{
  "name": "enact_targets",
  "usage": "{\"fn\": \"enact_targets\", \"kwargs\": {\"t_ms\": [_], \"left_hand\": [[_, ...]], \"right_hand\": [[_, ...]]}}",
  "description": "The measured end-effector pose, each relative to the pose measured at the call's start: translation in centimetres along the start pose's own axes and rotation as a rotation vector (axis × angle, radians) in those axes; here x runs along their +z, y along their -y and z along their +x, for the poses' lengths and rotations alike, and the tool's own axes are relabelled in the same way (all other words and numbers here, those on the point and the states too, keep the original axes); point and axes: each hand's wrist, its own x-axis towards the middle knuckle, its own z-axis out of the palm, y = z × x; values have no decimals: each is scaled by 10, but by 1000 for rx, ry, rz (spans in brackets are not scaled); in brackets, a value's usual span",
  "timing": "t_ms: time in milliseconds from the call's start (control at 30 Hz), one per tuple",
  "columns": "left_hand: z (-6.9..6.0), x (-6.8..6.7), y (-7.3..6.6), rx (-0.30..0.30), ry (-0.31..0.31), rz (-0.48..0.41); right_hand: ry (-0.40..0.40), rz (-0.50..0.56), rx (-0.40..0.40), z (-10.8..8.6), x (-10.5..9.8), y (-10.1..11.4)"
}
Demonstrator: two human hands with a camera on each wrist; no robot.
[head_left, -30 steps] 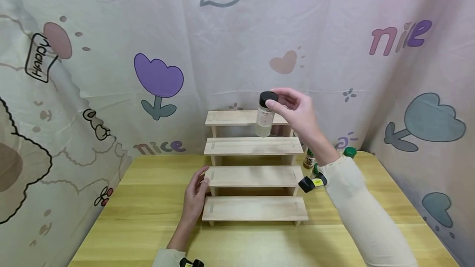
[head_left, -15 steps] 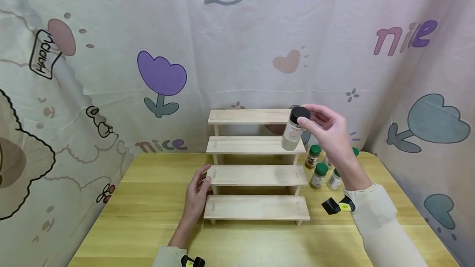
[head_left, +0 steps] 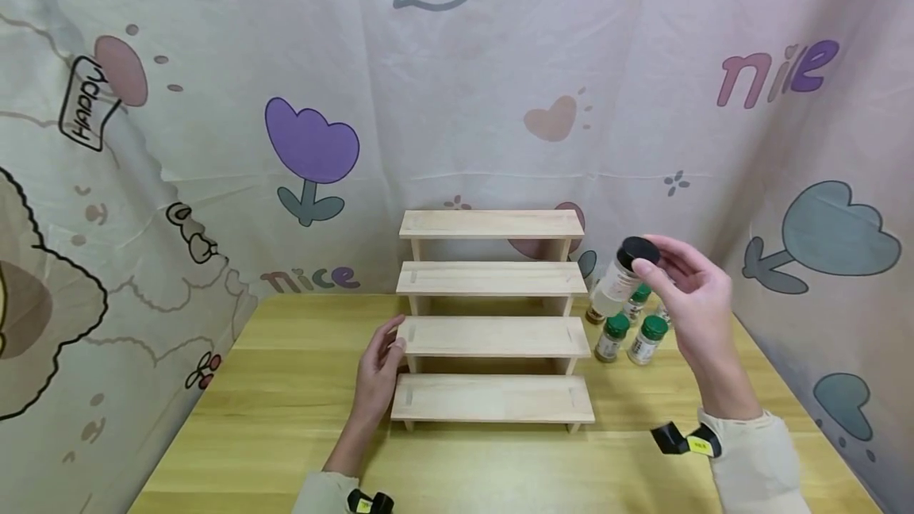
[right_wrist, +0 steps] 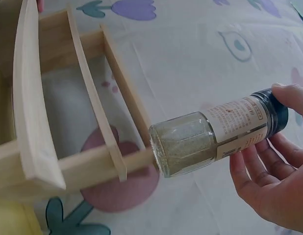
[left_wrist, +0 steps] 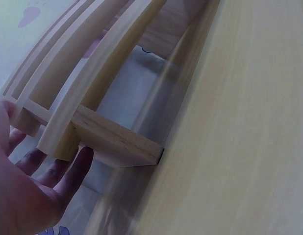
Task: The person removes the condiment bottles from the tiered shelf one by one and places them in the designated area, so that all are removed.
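Observation:
My right hand (head_left: 696, 292) pinches a glass spice jar (head_left: 616, 289) by its black cap. Tilted, the jar is in the air right of the wooden tiered shelf (head_left: 493, 335), above several green-capped jars (head_left: 645, 339). In the right wrist view, pale granular contents fill part of the labelled glass jar (right_wrist: 190, 144), and the thumb and fingers hold its cap end. My left hand (head_left: 376, 367) grips the left end of the shelf at its second-lowest step. From the left wrist, bent fingers (left_wrist: 75, 171) show around the end of the shelf's boards (left_wrist: 92, 73).
The shelf stands on a yellowish wooden table (head_left: 271, 419). Green-capped jars crowd beside its right side, partly hidden by the held jar and hand. A printed cloth (head_left: 457, 101) hangs behind and along both sides.
My right hand has carried the black-capped jar from over the upper steps rightward and down, past the shelf's right end, tilting it more. The left hand keeps its place on the shelf.

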Motion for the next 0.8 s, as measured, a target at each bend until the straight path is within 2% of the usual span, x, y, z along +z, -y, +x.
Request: {"fn": "enact_targets", "kwargs": {"t_ms": [400, 800], "left_hand": [[1, 1, 1, 17, -1, 0], [1, 0, 0, 7, -1, 4]], "right_hand": [[-227, 1, 74, -24, -44, -16], [-411, -63, 125, -25, -83, -31]]}}
